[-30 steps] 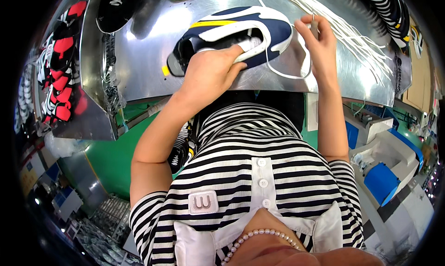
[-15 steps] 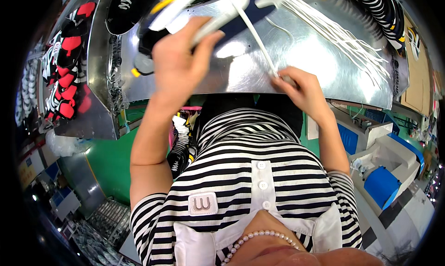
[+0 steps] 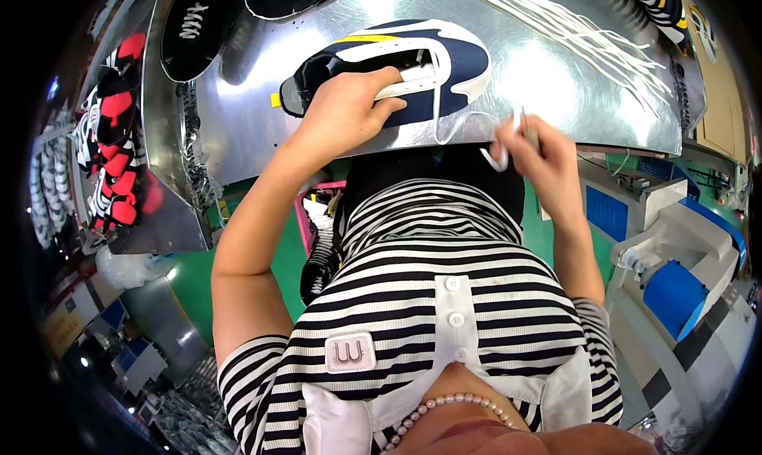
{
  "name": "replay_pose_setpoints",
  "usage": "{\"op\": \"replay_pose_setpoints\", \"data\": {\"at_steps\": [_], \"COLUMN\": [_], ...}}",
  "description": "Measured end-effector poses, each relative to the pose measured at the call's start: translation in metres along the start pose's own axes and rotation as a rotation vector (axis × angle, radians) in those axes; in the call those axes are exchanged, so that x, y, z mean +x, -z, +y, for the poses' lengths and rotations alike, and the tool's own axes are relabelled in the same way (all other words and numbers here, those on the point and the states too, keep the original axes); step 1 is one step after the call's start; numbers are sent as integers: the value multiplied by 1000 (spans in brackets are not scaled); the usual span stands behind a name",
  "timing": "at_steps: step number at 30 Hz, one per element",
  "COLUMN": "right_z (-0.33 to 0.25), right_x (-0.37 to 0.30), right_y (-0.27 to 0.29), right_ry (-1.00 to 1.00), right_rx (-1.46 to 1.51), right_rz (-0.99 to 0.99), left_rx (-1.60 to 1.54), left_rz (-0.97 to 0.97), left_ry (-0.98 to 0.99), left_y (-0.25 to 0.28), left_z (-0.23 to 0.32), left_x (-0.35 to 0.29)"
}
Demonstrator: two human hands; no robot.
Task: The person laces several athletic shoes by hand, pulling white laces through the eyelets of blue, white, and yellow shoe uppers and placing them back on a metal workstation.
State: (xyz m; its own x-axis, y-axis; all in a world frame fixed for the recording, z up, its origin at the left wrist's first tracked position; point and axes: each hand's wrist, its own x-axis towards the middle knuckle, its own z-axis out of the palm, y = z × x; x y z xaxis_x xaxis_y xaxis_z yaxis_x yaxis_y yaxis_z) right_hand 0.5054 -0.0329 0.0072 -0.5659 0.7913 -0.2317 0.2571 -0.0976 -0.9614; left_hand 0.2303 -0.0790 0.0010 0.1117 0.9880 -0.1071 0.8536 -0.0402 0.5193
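A navy and white shoe upper [image 3: 468,54] with a yellow stripe lies on its side across the metal table [image 3: 246,130]. My left hand [image 3: 349,110] grips the near white eyelet edge, thumb and fingers pinching it beside the opening. From the right end of that opening a white shoelace [image 3: 436,118] hangs toward the table's front edge. Right of the upper, my right hand [image 3: 540,149] is closed on a white lace, blurred by motion. A thin greyish thing also shows between those fingers, too smeared to name.
White laces [image 3: 556,26] lie in a bundle at the far right. Black shoe uppers [image 3: 190,30] rest at the far left. Red, black and white pieces [image 3: 115,153] are stacked beyond the table's left side. A blue and white machine [image 3: 675,296] stands at the right.
The upper has come down from a raised, blurred position to lie on the table, my left hand still on it. My right hand has moved right and slightly down with the lace.
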Motion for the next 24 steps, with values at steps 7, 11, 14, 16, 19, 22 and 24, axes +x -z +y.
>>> {"op": "replay_pose_setpoints", "data": {"at_steps": [7, 11, 14, 16, 19, 22, 24], "right_z": [-1, 8, 18, 20, 20, 18, 23], "right_x": [95, 108, 120, 123, 122, 111, 97], "right_y": [-37, -42, -44, -47, -42, -37, -28], "right_ry": [332, 303, 319, 333, 328, 307, 280], "right_rx": [-22, 67, 201, 259, 174, 72, 14], "right_rz": [-15, 45, 134, 166, 187, 234, 128], "left_rx": [-18, 155, 265, 242, 189, 151, 136], "left_rz": [69, 95, 68, 18, 21, 73, 109], "left_ry": [-10, -11, 36, 95, 149, 166, 170], "left_y": [13, 16, 3, -1, -6, -10, -11], "left_z": [21, 39, 36, 37, 34, 30, 28], "left_x": [-6, 6, 23, 30, 36, 36, 37]}}
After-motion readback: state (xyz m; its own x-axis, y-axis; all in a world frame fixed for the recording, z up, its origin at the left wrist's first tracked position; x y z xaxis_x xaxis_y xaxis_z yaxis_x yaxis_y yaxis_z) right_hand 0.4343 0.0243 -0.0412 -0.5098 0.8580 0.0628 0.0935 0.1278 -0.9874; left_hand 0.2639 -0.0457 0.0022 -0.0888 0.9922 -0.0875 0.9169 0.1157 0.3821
